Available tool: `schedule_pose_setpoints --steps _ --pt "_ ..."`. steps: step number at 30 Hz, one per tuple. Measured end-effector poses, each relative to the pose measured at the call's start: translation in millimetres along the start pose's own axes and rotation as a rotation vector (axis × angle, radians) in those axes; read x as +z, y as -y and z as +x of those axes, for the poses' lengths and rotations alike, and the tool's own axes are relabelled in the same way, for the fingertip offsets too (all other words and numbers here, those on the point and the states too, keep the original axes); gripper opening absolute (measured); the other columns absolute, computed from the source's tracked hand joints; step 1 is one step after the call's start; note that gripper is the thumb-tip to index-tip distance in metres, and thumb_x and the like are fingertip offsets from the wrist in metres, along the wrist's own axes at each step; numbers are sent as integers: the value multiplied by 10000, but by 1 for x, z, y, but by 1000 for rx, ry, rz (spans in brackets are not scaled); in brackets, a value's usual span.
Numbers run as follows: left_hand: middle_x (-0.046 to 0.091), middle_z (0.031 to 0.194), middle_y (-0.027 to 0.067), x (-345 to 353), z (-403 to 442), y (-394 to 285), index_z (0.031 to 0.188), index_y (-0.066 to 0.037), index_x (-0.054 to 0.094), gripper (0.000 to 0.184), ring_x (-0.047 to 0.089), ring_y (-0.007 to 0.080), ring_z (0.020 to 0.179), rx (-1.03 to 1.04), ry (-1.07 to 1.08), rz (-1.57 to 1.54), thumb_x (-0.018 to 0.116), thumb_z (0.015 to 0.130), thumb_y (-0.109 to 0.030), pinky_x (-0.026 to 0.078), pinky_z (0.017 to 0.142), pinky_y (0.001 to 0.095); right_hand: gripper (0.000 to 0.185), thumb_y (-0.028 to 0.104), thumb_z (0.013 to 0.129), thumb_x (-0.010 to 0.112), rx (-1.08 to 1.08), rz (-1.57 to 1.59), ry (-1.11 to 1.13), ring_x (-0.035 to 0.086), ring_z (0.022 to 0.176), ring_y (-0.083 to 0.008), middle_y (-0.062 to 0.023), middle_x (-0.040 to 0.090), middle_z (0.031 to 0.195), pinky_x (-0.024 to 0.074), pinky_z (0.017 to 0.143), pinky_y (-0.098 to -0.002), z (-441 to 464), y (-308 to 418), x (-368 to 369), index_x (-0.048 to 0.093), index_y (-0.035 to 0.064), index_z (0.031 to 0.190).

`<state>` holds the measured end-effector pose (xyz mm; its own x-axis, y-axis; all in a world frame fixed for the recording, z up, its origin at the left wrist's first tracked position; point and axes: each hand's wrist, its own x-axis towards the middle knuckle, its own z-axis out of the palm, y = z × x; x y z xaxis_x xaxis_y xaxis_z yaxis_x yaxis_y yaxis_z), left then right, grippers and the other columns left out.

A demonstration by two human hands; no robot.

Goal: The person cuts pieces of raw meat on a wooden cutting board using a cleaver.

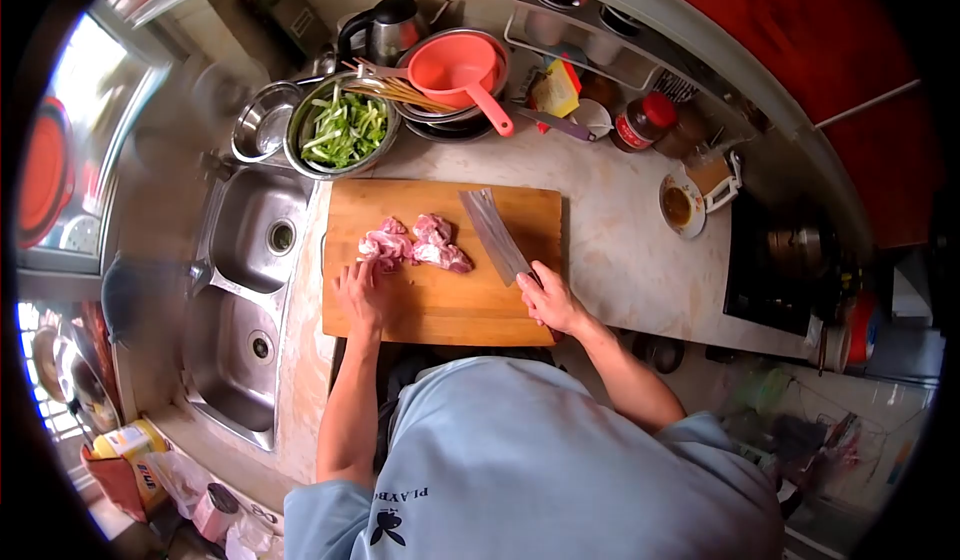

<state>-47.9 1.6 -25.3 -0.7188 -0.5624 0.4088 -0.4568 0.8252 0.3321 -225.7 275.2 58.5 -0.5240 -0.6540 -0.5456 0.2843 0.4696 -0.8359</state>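
Raw pink meat (pixel 440 245) lies in a few pieces on a wooden cutting board (pixel 420 310). My right hand (pixel 550 302) is wrapped round the handle of a cleaver (pixel 493 235), whose broad blade points up and left over the board, to the right of the meat and apart from it. At the lower left edge of the meat is my left hand (pixel 358 292), palm down with its fingers slightly apart. Its fingertips are at the nearest piece; whether they press on it I cannot tell.
A double steel sink (pixel 262 295) lies left of the board. Behind stand a bowl of cut green vegetables (pixel 345 130), a pink strainer (pixel 455 65) on stacked bowls and a kettle (pixel 393 30). Rightward are a red-lidded jar (pixel 640 125), a saucer of sauce (pixel 682 205) and a black stove (pixel 760 270).
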Motion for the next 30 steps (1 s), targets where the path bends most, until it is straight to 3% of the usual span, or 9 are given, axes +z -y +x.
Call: schedule_pose_setpoints --steps 9,11,13,16,17,19,21,26,30 --pt "671 1158 41 4 34 -75 1078 -150 706 366 575 273 1110 408 269 -91 704 722 -65 431 896 466 290 305 1038 508 -34 7 -20 465 496 -86 -2 477 646 404 421 -276 -5 -7 -7 438 62 897" --pt "678 1087 32 2 40 -76 1034 -157 710 346 569 268 1096 293 478 -100 701 694 -94 405 952 480 288 304 1038 508 -48 -20 -14 464 499 -85 -3 479 647 404 422 -276 -9 -2 -8 442 60 900" --pt "680 973 71 3 37 -69 996 -124 707 321 594 282 1009 273 419 -124 694 686 -42 442 917 472 291 305 1039 509 -60 -24 -6 464 507 -83 -4 483 649 401 428 -273 -10 -1 -8 450 56 902" --pt "689 834 86 9 25 -50 954 -49 675 125 662 212 798 -328 347 -659 681 830 -38 529 751 379 302 300 1036 514 -73 -58 -16 471 514 -97 -29 484 648 410 455 -305 -11 0 -9 449 44 889" --pt "701 904 54 10 22 -35 983 -24 663 105 670 152 823 -626 488 -1028 651 921 -108 542 772 324 302 300 1036 514 -73 -56 -13 471 514 -97 -29 484 648 410 455 -305 -10 -1 -9 449 44 889" --pt "697 1007 78 0 10 -18 1057 -36 643 157 674 196 924 -804 403 -1492 601 963 -154 536 855 346 308 299 1030 522 -110 -196 3 501 542 -168 -81 502 658 432 520 -362 -6 -5 -6 454 32 893" --pt "660 1202 74 -19 3 -15 1201 -72 582 270 634 205 1101 -897 368 -1772 519 1004 -245 494 964 400 310 313 1024 526 -123 -280 48 532 591 -227 -115 529 688 443 568 -391 -2 -1 1 473 27 917" --pt "613 1311 54 -40 -22 3 1326 -98 528 382 594 221 1172 -1038 196 -1925 497 978 -251 453 1001 431 375 393 998 526 -169 -513 285 617 840 -411 -232 639 882 469 732 -470 12 11 27 562 20 1028" --pt "612 1322 32 -53 -33 17 1325 -101 536 403 603 248 1166 -983 161 -2072 479 950 -237 451 1003 476 405 408 1009 499 -184 -691 524 610 796 -371 -214 633 856 471 715 -453 34 16 42 570 22 1108"
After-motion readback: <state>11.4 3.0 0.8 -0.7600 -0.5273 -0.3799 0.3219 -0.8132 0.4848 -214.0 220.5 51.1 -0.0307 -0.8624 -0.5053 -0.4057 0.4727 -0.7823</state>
